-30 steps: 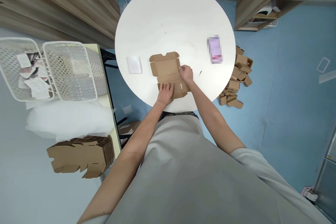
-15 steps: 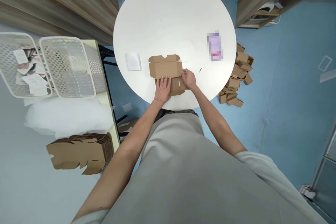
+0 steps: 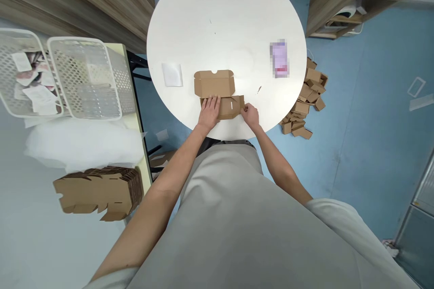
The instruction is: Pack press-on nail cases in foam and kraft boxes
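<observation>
Head: two hands (image 3: 209, 114) (image 3: 251, 116), one carton (image 3: 215, 86), two baskets (image 3: 81, 39) (image 3: 16, 30).

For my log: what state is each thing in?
Carton: partly folded, open
Left hand: open, flat on carton
Right hand: curled at carton's right end
White square: lying flat
Left basket: holding papers
Right basket: contents unclear
White sheeting: heaped
Cardboard stack: unassembled
Floor boxes: folded, piled
Purple item: obscured

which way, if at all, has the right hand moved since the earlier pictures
Yes. Judged against the round white table, the right hand has shifted toward the person's body and slightly to the right.
</observation>
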